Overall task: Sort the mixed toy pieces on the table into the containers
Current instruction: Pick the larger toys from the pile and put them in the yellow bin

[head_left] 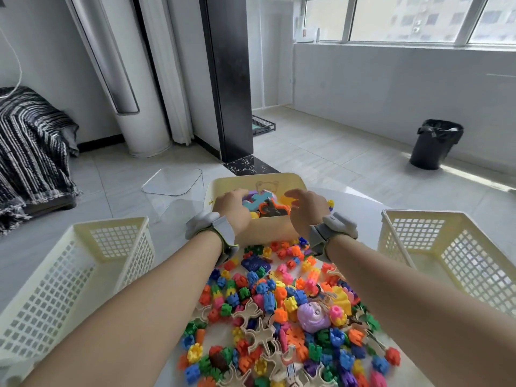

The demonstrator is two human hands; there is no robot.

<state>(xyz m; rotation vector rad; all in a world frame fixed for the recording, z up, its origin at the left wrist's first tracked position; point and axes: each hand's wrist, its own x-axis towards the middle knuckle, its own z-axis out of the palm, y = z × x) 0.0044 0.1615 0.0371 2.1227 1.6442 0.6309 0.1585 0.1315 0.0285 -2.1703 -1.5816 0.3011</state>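
A heap of mixed toy pieces [279,303] covers the white table in front of me: small coloured plastic connector blocks, flat wooden animal shapes [257,328] and a purple toy head [312,317]. At the far middle stands a cream bin [251,180] holding larger toys, among them a blue piece [258,201] and an orange one [275,209]. My left hand [233,208] and my right hand [305,209] both reach over the bin's near wall, fingers curved down onto those toys. Their fingertips are hidden, so a hold cannot be made out.
A cream lattice basket [83,261] stands at the table's left and another cream lattice basket [446,247] at its right. A clear lid [173,181] lies past the table's far-left corner. On the floor beyond are a black waste bin [435,143] and a striped blanket [28,152].
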